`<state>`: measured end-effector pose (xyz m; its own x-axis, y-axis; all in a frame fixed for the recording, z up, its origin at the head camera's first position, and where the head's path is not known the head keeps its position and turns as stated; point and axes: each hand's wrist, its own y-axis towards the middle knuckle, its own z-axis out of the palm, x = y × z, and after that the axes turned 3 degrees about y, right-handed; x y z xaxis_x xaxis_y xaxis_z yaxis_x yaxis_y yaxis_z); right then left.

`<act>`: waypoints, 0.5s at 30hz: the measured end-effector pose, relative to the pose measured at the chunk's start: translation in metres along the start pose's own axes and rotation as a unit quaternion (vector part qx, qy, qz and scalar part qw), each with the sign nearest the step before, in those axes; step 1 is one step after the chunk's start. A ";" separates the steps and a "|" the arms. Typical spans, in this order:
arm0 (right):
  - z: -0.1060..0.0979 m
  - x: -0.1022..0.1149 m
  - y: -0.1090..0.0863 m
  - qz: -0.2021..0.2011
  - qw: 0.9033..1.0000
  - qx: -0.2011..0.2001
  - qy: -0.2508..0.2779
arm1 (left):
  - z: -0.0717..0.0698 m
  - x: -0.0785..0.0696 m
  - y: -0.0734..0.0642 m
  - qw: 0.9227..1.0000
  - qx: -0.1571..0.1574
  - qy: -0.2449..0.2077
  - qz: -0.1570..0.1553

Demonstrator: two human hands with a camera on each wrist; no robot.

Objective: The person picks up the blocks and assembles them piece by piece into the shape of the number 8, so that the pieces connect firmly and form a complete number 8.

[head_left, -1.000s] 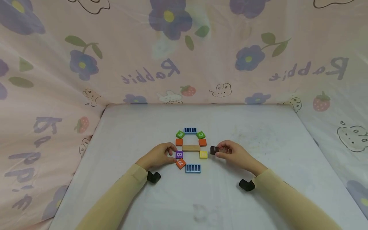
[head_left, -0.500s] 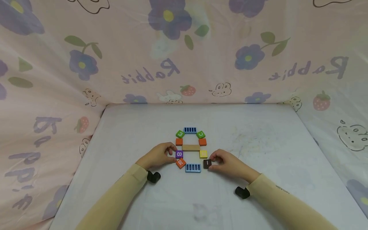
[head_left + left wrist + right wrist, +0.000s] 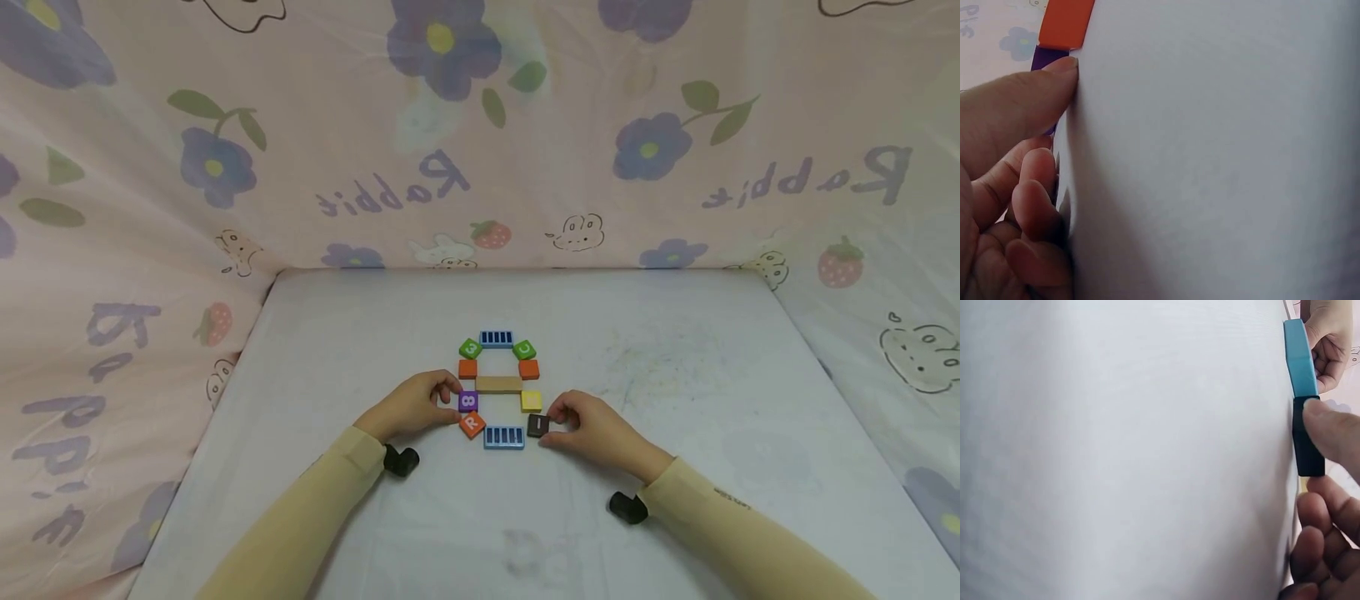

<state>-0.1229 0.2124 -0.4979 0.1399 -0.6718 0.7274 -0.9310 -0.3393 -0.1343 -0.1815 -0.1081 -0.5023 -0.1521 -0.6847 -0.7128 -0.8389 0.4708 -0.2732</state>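
In the head view my right hand [image 3: 596,429] pinches a dark brown tile [image 3: 537,426] with a white dash, between thumb and index finger. It lies below the yellow tile [image 3: 531,402]. The right wrist view has this dark tile [image 3: 1309,440] against the end of a light blue block [image 3: 1299,356]. My left hand [image 3: 412,407] holds the left side of a purple tile [image 3: 468,402] marked 8, thumb and index finger at its corners. Just below is an orange R tile [image 3: 472,425]. The left wrist view shows the thumb across the purple tile [image 3: 1047,57].
Between the hands, other pieces continue a ring: a striped blue block [image 3: 503,437], a wooden bar [image 3: 498,384], orange tiles [image 3: 528,369], green tiles [image 3: 470,349] and another striped blue block [image 3: 496,338] at the top. A white table [image 3: 360,325] lies beneath, with printed fabric [image 3: 525,192] behind.
My right hand has brought the dark tile down and left, from right of the yellow tile to below it, beside the lower blue block. The left hand has stayed in place.
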 end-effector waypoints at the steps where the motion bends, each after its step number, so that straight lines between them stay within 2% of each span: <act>1: 0.000 0.000 0.000 0.000 1.000 0.000 0.001 | 0.000 0.000 0.000 1.000 0.000 -0.001 0.000; 15: 0.003 0.005 0.001 -0.002 1.000 -0.009 0.009 | -0.001 -0.003 -0.001 1.000 -0.003 0.006 -0.001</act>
<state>-0.1221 0.2067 -0.4967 0.1369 -0.6590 0.7396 -0.9362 -0.3300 -0.1207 -0.1808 -0.1073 -0.4989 -0.1568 -0.6915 -0.7051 -0.8426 0.4661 -0.2698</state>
